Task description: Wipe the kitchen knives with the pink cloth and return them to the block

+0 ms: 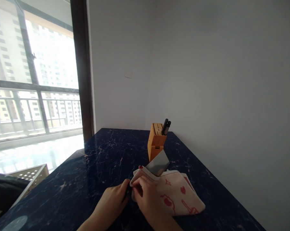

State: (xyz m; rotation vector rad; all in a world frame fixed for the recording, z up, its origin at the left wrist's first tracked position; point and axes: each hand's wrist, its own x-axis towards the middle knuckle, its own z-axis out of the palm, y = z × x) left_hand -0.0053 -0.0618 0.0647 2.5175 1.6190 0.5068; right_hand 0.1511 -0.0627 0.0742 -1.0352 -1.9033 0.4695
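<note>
- Bright window [53, 69] left of the knife block [156, 141]; dark marbled table [113, 157] under it.
- Before it, your left hand [113, 197] grips the knife [158, 163], right hand [146, 192] pinches the cloth [180, 195].

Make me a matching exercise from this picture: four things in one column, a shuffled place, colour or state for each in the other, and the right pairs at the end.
Column one
1. Left hand
2. Right hand
3. Knife block
4. Tabletop

Column two
a. Dark blue with pale veins
b. Pinching a pale cloth with red prints
c. Wooden, with black handles sticking out of its top
d. Closed around a dark handle

Right pairs: 1-d, 2-b, 3-c, 4-a
</note>
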